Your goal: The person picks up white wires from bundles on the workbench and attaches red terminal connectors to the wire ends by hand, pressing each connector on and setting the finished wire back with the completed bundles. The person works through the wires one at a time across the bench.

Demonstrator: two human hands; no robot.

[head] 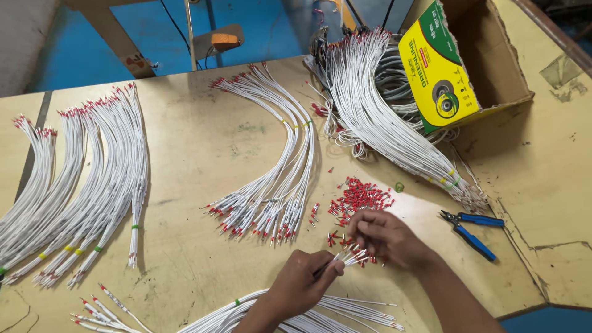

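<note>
My left hand (pixel 303 282) grips a small bunch of white wires (pixel 351 256) near their bare ends, just above the table. My right hand (pixel 383 236) pinches at those wire tips, its fingers closed around a small red ferrule that I can barely see. A loose pile of red ferrules (pixel 356 196) lies on the table right behind my right hand. A curved bundle of white wires with red-capped ends (pixel 280 166) lies in the middle. More white wires (pixel 290 314) spread under my left forearm at the near edge.
Blue-handled pliers (pixel 473 229) lie to the right of my right hand. A big bundle of white wires (pixel 382 117) leans against an open cardboard box (pixel 493 68) at the back right. Several tied wire bundles (pixel 92 185) cover the left of the tan table (pixel 203 142).
</note>
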